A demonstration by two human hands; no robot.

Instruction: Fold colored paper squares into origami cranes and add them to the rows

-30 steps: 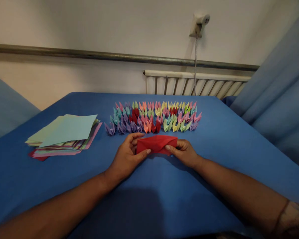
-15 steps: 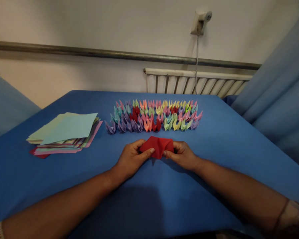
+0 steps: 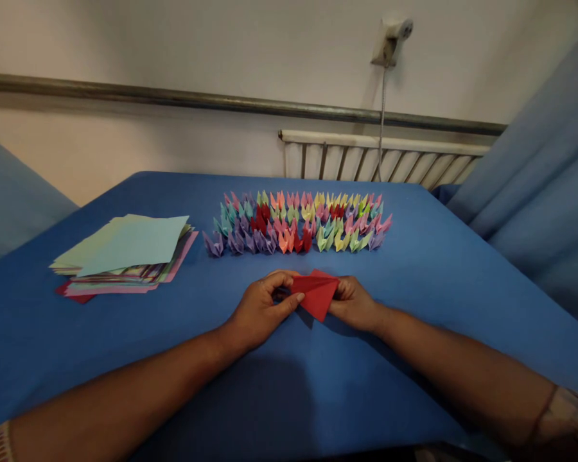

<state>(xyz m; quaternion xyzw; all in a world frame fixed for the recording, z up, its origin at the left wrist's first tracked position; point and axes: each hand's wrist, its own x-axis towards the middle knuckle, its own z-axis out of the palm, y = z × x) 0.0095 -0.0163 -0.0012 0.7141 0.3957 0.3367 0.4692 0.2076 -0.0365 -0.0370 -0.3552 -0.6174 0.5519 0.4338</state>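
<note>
A folded piece of red origami paper [image 3: 318,295] is held between both hands, just above the blue table and in front of the rows of paper cranes. My left hand [image 3: 264,305] pinches its left corner, thumb on the near face and fingers behind. On the other side, my right hand [image 3: 354,301] grips the right edge; its fingertips are partly hidden behind the paper. The paper has a pointed, kite-like outline, with one corner hanging down toward me.
Several rows of colourful folded paper cranes [image 3: 293,224] stand across the middle of the blue table [image 3: 221,398]. To the left lies a stack of coloured paper sheets [image 3: 130,247]. Behind the table are a metal rail [image 3: 197,99] and a wall socket [image 3: 388,48] with a hanging cord. A blue curtain [image 3: 549,160] borders the right side.
The red paper has turned in my hands from a wide, creased shape to a flatter one pointing down. My right thumb has moved off its front face.
</note>
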